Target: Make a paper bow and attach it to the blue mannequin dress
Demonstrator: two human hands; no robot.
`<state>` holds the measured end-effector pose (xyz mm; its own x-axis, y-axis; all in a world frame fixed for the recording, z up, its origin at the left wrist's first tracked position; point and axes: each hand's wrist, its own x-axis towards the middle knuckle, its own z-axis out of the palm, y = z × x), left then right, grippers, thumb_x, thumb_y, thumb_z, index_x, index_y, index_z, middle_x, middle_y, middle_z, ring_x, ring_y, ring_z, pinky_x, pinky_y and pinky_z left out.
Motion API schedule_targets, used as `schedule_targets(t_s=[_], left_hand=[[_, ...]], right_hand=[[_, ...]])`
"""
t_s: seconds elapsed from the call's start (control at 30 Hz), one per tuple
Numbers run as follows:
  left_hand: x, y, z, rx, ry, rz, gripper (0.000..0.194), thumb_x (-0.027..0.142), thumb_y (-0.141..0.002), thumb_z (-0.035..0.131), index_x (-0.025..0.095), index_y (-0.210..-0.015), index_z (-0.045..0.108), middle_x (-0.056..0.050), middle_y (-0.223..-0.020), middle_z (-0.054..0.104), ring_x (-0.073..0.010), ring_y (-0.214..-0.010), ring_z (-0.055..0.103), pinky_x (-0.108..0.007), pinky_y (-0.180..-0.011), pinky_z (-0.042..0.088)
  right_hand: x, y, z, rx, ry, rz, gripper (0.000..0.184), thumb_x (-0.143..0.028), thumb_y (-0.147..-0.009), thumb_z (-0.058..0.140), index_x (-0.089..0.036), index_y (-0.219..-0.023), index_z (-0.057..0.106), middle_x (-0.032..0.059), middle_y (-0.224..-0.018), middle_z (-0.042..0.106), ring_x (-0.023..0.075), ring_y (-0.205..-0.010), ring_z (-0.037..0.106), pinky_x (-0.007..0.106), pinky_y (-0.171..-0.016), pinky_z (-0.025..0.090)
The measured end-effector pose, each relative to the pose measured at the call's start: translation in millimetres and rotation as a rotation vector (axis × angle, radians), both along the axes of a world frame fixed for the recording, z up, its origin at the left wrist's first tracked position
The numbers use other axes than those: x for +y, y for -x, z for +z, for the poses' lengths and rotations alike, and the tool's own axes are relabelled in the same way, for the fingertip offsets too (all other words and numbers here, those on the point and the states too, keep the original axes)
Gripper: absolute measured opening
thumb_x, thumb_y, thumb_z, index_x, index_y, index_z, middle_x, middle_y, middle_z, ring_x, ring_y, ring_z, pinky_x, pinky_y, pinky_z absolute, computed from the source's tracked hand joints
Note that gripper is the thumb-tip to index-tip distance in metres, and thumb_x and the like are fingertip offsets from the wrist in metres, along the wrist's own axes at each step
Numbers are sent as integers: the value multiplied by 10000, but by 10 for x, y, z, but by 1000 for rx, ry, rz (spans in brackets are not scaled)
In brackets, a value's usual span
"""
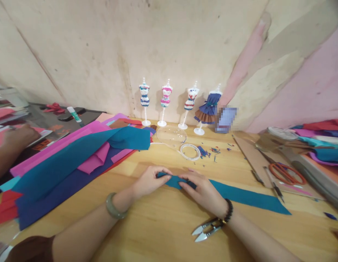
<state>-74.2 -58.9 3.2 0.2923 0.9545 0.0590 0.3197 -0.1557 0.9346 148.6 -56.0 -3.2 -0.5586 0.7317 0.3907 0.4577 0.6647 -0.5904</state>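
A long teal strip, of paper or fabric, (250,196) lies across the wooden table. My left hand (149,183) pinches its left end between thumb and fingers. Close beside it, my right hand (200,187) is closed on the strip too, fingers on top and thumb at the near edge. From there the strip runs flat to the right and ends in a slanted cut. Thread snips (203,233) with spread blades lie below my right wrist, partly hidden by it.
Several small mannequins (144,98) stand by the wall, one in a blue and brown dress (208,107). Coloured sheets (62,160) are piled left; another person's hand (21,136) is beyond. A white ring (190,152), scraps, orange-handled scissors (287,174) and a pen (275,185) lie about.
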Motion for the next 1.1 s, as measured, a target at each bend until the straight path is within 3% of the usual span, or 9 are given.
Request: schedule_targets(t_s=[0.13, 0.33, 0.57, 0.83, 1.1], left_hand=[[43, 30, -31, -94, 96, 61, 225, 292, -764, 667, 141, -910, 747, -63, -885, 748, -186, -796, 672, -271, -730, 527], [112, 68, -94, -260, 285, 76, 341, 329, -697, 767, 131, -973, 737, -59, -870, 738, -173, -747, 666, -280, -665, 561], [143, 109, -92, -296, 322, 101, 284, 263, -689, 767, 141, -945, 742, -47, -848, 736, -156, -678, 672, -294, -672, 572], [140, 144, -19, -349, 377, 98, 266, 257, -641, 793, 133, -874, 754, -56, -822, 749, -162, -638, 687, -308, -685, 566], [139, 146, 16, -364, 356, 114, 186, 229, -634, 766, 127, -786, 731, -39, -754, 728, -130, -577, 650, -276, -633, 551]], right_hand=[[32, -36, -23, 40, 87, -57, 153, -310, -907, 571, -218, -967, 679, 52, -920, 736, 196, -840, 683, 310, -784, 545], [135, -115, -102, 98, 142, -54, 171, -295, -910, 561, -217, -954, 707, 53, -930, 748, 187, -853, 694, 297, -803, 549], [186, -168, -147, 188, 137, -15, 186, -309, -896, 583, -222, -916, 746, 58, -877, 746, 179, -803, 696, 286, -761, 566], [203, -213, -157, 214, 256, -52, 210, -347, -859, 617, -205, -919, 761, 73, -927, 765, 197, -825, 714, 305, -773, 583], [212, -222, -169, 246, 254, 38, 232, -374, -884, 606, -214, -899, 774, 67, -885, 757, 180, -796, 705, 295, -745, 583]])
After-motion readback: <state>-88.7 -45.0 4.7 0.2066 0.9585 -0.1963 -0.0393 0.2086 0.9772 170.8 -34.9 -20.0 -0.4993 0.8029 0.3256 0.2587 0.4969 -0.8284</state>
